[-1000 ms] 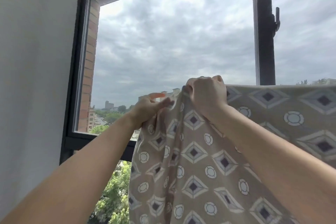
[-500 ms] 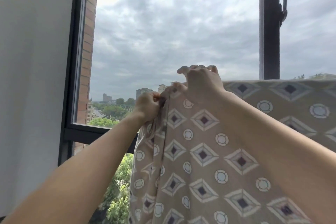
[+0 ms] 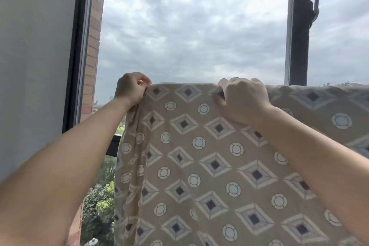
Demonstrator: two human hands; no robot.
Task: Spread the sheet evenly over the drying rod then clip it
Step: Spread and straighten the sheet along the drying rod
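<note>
A tan sheet (image 3: 199,166) patterned with diamonds and circles hangs in front of an open window, its top fold running level from the middle to the right edge. The drying rod is hidden under that fold. My left hand (image 3: 130,90) pinches the sheet's upper left corner, where the cloth bunches into folds below. My right hand (image 3: 241,100) grips the top fold further right, fingers curled over it. No clip is in view.
A grey wall (image 3: 36,46) stands on the left beside the dark window frame (image 3: 78,46) and a brick reveal (image 3: 92,46). A dark mullion (image 3: 298,26) with a handle rises at the right. Treetops lie far below outside.
My hands have moved apart along the top fold, the left one drawing the bunched corner leftward. The stretch of sheet between them now lies flat and wide.
</note>
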